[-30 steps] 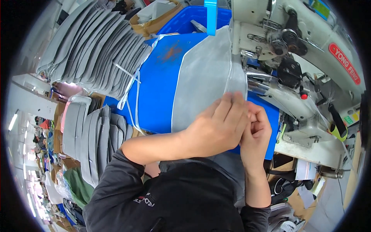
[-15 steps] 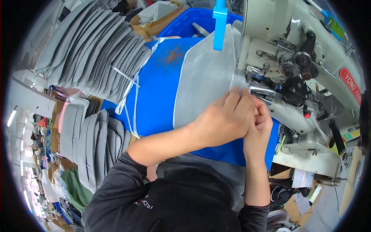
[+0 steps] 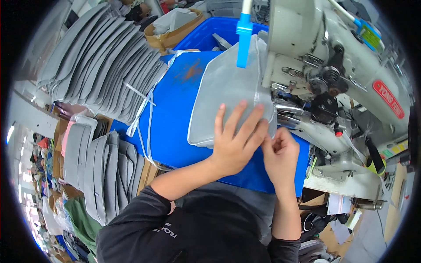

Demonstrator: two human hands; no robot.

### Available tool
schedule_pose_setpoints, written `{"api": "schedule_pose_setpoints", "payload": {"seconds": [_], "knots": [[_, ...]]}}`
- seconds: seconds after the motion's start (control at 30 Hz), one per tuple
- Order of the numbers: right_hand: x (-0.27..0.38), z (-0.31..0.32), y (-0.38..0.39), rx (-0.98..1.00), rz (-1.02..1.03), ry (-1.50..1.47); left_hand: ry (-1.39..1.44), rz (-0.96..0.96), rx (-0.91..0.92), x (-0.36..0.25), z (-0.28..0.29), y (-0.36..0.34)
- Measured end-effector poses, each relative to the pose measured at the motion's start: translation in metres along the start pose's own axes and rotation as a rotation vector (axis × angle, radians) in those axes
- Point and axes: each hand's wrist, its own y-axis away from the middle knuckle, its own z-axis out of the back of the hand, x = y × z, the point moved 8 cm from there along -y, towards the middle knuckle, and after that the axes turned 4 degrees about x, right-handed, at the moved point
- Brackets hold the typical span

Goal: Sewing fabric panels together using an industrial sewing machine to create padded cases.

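My left hand (image 3: 235,147) lies with spread fingers on a grey, white-edged fabric panel (image 3: 222,83) on a blue board (image 3: 174,122). My right hand (image 3: 281,160), just right of it, has curled fingers pinching the panel's lower right corner. The panel's right edge runs along the metal foot and guide area (image 3: 287,116) of a cream sewing machine (image 3: 289,26). A light blue fitting (image 3: 243,50) hangs over the panel's top.
Tall stacks of grey panels (image 3: 92,61) and a lower pile (image 3: 103,171) stand at the left, beside white tape (image 3: 151,105). A blue crate (image 3: 197,33) and cardboard box (image 3: 158,39) are behind the board. A green cloth (image 3: 81,219) lies lower left.
My left hand has shifted down and left, fingers now spreading over the panel instead of bunched at its right edge. My right hand has moved slightly lower with the panel's corner.
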Motion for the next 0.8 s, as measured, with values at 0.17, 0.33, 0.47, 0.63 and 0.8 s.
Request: {"api": "schedule_pose_setpoints", "payload": {"seconds": [0.17, 0.33, 0.47, 0.63, 0.8], "knots": [[0.012, -0.006, 0.013, -0.058, 0.095, 0.061, 0.161, -0.190, 0.020, 0.005, 0.006, -0.005], [0.029, -0.004, 0.007, -0.110, 0.300, 0.354, 0.141, -0.404, 0.106, 0.008, -0.001, -0.014], [0.031, 0.001, -0.004, -0.142, 0.363, 0.298, 0.026, -0.406, 0.140, 0.003, 0.004, -0.035], [0.035, 0.001, -0.002, -0.136, 0.435, 0.325, -0.065, -0.300, 0.204, 0.017, -0.005, -0.031], [0.035, -0.003, 0.001, -0.026, 0.158, 0.463, 0.033, -0.305, 0.344, 0.004, 0.003, -0.032]]}}
